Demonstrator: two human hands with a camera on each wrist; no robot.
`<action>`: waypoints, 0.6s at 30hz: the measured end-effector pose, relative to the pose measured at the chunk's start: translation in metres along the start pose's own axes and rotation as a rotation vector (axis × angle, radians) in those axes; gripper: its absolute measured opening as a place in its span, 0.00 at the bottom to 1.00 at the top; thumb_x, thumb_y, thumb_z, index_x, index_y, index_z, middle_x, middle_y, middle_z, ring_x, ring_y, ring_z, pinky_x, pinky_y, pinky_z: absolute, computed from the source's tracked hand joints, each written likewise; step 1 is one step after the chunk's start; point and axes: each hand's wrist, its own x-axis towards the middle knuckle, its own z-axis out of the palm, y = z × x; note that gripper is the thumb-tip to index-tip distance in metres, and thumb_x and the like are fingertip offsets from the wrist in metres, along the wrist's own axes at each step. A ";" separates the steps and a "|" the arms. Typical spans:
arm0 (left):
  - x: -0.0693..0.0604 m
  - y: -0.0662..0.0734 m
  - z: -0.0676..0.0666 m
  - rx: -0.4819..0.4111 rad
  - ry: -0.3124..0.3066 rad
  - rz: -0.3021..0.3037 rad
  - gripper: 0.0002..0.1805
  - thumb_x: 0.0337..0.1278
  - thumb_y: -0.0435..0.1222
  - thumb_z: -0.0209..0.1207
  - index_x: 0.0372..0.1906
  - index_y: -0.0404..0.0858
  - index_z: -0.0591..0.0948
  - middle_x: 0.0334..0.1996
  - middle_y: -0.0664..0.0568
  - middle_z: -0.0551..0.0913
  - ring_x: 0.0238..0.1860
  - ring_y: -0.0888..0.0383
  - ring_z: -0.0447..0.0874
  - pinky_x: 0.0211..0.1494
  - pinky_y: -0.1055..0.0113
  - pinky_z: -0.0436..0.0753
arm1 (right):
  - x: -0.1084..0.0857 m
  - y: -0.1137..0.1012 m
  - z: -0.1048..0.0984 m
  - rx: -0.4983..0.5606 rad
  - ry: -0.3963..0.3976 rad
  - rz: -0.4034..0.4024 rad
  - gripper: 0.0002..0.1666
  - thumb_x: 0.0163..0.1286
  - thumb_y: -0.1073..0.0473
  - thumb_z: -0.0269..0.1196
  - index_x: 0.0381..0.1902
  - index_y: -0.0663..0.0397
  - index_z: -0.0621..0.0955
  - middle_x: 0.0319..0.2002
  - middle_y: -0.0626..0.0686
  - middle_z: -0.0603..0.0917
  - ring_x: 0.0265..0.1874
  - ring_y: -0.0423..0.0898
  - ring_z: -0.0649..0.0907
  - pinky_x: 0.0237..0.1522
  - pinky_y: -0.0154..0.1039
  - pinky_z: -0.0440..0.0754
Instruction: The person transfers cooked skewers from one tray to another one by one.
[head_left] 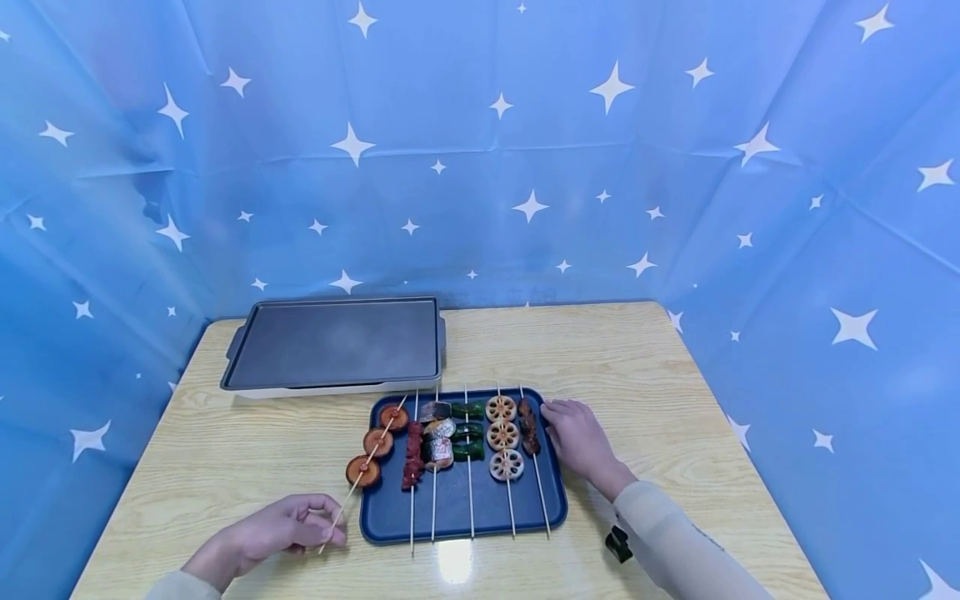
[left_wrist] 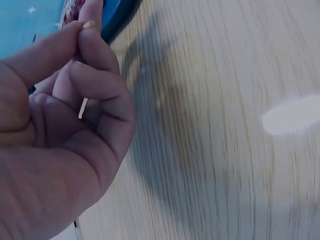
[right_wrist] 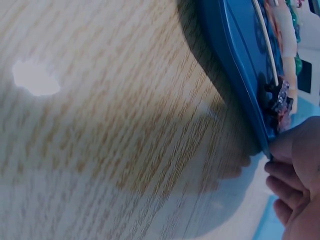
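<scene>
My left hand (head_left: pixel 281 533) pinches the bare stick end of a mushroom skewer (head_left: pixel 377 442) between thumb and fingertips. This skewer slants across the left edge of a dark blue tray (head_left: pixel 450 530), its lowest cap overhanging the rim. In the left wrist view, the stick's pale tip (left_wrist: pixel 88 24) pokes out of the pinch. On the tray lie a red meat skewer (head_left: pixel 413 455), a fish skewer (head_left: pixel 441 442), a green pepper skewer (head_left: pixel 468 432), a lotus root skewer (head_left: pixel 503 436) and a brown meat skewer (head_left: pixel 529 429). My right hand (head_left: pixel 585 442) grips the tray's right rim.
A flat black griddle (head_left: pixel 337 342) with side handles stands behind the tray, to the left, close to its back edge. A small black object (head_left: pixel 618 543) sits by the right forearm. A star-patterned blue curtain (head_left: pixel 480 225) surrounds the wooden table (head_left: pixel 675 400).
</scene>
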 end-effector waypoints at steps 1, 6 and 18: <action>0.002 0.000 0.002 0.000 0.010 -0.005 0.07 0.67 0.32 0.52 0.46 0.35 0.74 0.47 0.46 0.88 0.34 0.66 0.77 0.29 0.76 0.68 | 0.000 0.000 0.000 -0.002 0.002 0.000 0.21 0.61 0.64 0.67 0.54 0.63 0.83 0.52 0.60 0.85 0.54 0.56 0.83 0.62 0.55 0.77; 0.007 0.002 0.008 -0.002 0.054 -0.019 0.08 0.67 0.33 0.53 0.47 0.35 0.73 0.47 0.45 0.88 0.36 0.64 0.80 0.31 0.75 0.70 | 0.001 0.001 0.003 -0.010 0.034 -0.030 0.21 0.59 0.65 0.69 0.52 0.64 0.83 0.50 0.60 0.86 0.51 0.57 0.84 0.60 0.56 0.78; 0.022 0.002 0.022 -0.006 0.119 -0.022 0.11 0.67 0.35 0.54 0.48 0.32 0.74 0.44 0.45 0.88 0.33 0.63 0.78 0.32 0.74 0.74 | 0.000 0.001 0.003 0.005 0.030 -0.020 0.20 0.60 0.66 0.68 0.52 0.63 0.83 0.50 0.60 0.86 0.52 0.58 0.84 0.61 0.56 0.77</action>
